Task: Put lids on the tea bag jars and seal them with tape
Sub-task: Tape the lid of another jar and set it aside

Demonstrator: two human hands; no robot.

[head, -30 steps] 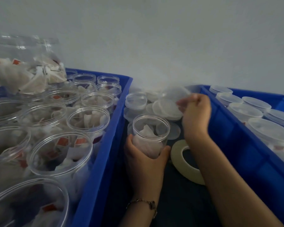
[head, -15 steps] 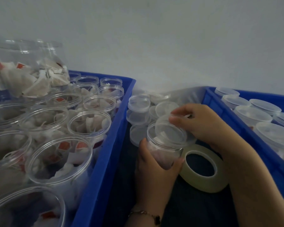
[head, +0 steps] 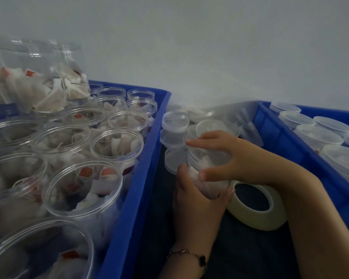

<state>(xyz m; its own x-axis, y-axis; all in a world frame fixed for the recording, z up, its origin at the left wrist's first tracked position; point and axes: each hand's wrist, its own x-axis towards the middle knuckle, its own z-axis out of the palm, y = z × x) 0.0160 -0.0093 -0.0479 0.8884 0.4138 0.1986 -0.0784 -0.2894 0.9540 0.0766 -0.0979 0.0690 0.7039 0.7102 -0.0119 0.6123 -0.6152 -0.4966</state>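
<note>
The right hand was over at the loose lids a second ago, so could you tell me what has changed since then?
The right hand took a lid from the lid pile, brought it back and now grips it on top of the jar. The left hand holds that jar as before; the tape roll and both blue crates stayed put.

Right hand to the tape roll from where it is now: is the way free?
Probably yes, once it lets go. The tape roll lies flat right beside the jar, under the right hand's wrist, with nothing on top of it. But that hand now grips the lid, and the left hand holds the jar.
</note>
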